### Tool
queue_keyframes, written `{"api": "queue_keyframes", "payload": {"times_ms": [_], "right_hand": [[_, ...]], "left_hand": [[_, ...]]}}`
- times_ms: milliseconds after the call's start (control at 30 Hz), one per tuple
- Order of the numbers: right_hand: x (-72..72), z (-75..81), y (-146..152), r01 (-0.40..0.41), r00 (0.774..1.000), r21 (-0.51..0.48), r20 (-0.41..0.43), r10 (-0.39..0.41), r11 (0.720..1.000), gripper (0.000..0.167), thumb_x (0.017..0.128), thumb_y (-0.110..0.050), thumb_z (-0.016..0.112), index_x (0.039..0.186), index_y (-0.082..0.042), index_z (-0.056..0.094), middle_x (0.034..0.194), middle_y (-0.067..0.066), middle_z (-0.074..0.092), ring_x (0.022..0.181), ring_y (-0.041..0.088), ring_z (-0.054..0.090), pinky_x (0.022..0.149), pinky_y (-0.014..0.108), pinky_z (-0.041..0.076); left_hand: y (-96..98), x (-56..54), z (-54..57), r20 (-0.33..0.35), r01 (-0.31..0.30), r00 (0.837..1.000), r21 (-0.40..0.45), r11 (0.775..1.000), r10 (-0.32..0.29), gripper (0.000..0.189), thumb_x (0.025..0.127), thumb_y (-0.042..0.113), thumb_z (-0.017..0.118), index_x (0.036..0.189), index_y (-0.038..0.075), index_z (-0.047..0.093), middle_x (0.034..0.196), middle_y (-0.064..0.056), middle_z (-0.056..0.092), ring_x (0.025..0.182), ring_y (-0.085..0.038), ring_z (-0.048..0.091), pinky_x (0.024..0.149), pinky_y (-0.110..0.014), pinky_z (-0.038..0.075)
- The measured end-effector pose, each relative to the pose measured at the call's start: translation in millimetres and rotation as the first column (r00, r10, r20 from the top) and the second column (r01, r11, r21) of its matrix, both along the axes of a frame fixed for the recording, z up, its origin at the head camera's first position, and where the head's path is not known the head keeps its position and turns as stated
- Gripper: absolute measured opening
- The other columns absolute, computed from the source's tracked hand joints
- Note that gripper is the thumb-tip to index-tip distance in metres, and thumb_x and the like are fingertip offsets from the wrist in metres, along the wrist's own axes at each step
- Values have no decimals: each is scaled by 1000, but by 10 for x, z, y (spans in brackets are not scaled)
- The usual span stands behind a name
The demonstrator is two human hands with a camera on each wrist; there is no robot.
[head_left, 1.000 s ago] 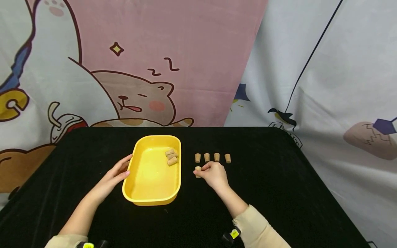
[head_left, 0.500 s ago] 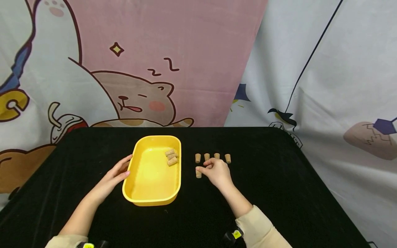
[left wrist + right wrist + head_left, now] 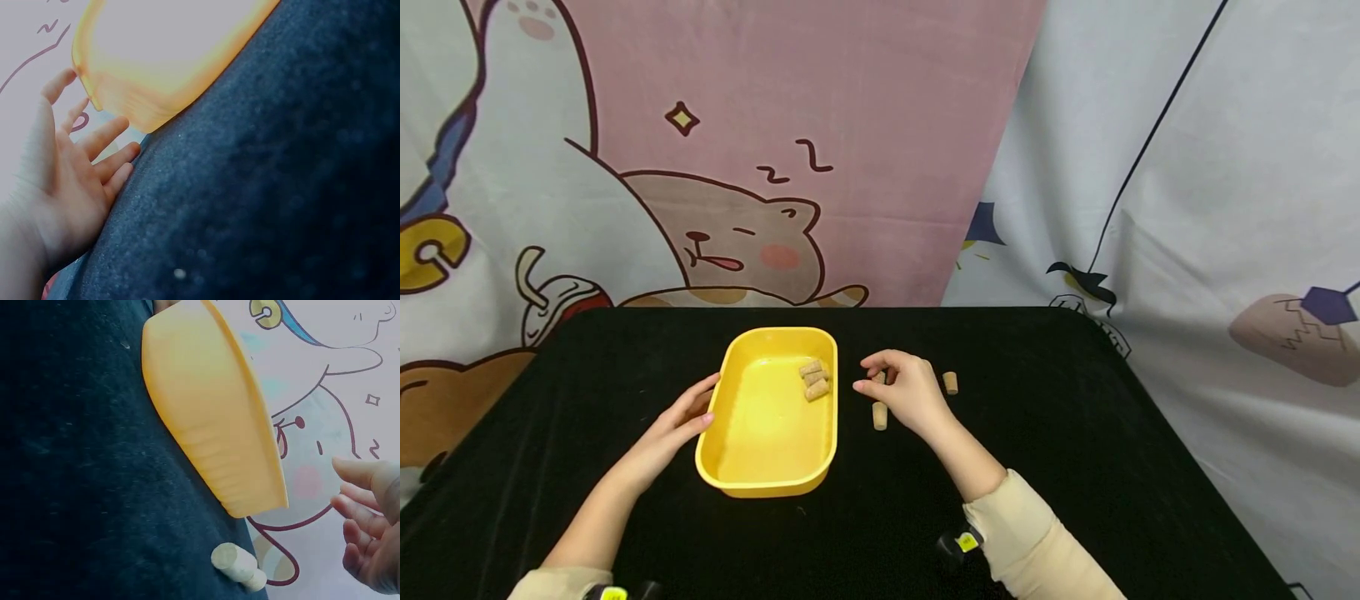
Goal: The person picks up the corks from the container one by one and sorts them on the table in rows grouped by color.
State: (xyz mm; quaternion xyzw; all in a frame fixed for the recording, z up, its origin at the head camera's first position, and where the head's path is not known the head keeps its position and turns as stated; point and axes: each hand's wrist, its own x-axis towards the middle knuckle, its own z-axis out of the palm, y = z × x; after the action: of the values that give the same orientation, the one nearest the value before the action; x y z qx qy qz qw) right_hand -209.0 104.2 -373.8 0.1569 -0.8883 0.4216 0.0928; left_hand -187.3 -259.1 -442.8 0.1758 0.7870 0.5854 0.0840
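Observation:
My left hand (image 3: 670,429) rests against the left rim of a yellow plastic tray (image 3: 706,467), its fingers extended and relaxed. Inside the tray, near its right wall, three cork stoppers (image 3: 817,389) lie on their sides. To the right of the tray, my right hand (image 3: 913,392) hovers over the row of corks, thumb and index finger apart with nothing between them. One cork (image 3: 880,417) stands just below the hand, and another (image 3: 951,383) stands to its right. The hand hides the middle of the back row. In the right wrist view two corks (image 3: 234,561) overlap below the tray.
A black cloth (image 3: 1037,467) covers the table. Behind it hangs a printed curtain (image 3: 895,100) with cartoon animals. Each wrist carries a black strap with a yellow tag (image 3: 967,542).
My right hand let go of the front cork, leaving it standing, then moved up and left toward the tray. The left hand and tray stayed put.

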Motion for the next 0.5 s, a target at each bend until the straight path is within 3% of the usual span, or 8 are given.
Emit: {"api": "queue_keyframes", "payload": {"times_ms": [233,500], "right_hand": [[-156,65,-111,-129,991,50,-30,131,990,25,79,-20,80,102,-14,72,91,-4,65,84,25,56,68,33,45],[-372,75,-246,-307,950,90,-30,311,947,29,79,-13,80,105,-6,71,99,2,66,92,26,54,80,41,47]], "left_hand": [[-1,-4,-8,-15,-5,1000,-5,1000,5,56,103,21,40,153,10,17,150,-27,26,130,-46,34,99,-66,29],[-4,-4,-9,-22,-4,1000,-5,1000,4,56,103,21,40,153,10,17,150,-28,27,128,-46,35,98,-66,30]]}}
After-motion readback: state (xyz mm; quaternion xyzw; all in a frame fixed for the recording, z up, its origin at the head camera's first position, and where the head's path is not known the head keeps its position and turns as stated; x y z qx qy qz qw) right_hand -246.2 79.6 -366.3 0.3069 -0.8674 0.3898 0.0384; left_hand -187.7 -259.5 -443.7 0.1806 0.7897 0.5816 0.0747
